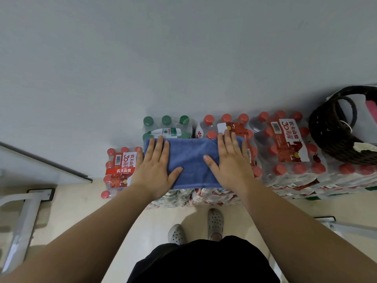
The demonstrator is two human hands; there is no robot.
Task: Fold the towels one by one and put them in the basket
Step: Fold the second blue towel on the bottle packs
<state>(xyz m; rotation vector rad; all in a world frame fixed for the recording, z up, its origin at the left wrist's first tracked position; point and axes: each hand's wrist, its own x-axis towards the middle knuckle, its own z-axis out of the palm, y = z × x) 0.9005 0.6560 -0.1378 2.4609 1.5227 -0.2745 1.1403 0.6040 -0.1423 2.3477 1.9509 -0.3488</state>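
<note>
A blue towel (192, 160) lies folded into a flat rectangle on top of stacked packs of water bottles in the middle of the view. My left hand (155, 170) presses flat on its left part, fingers spread. My right hand (230, 162) presses flat on its right part, fingers spread and reaching past the far edge. Neither hand grips anything. A dark woven basket (334, 139) with a handle stands on the packs at the far right, with something pink (372, 108) inside it.
Shrink-wrapped packs of red-capped bottles (289, 144) and a green-capped pack (167, 125) stand against a grey wall. A lower pack (120, 170) sits at the left. A metal frame (26, 211) is at the left, another (346, 223) at the right. My feet (195, 227) stand on pale floor.
</note>
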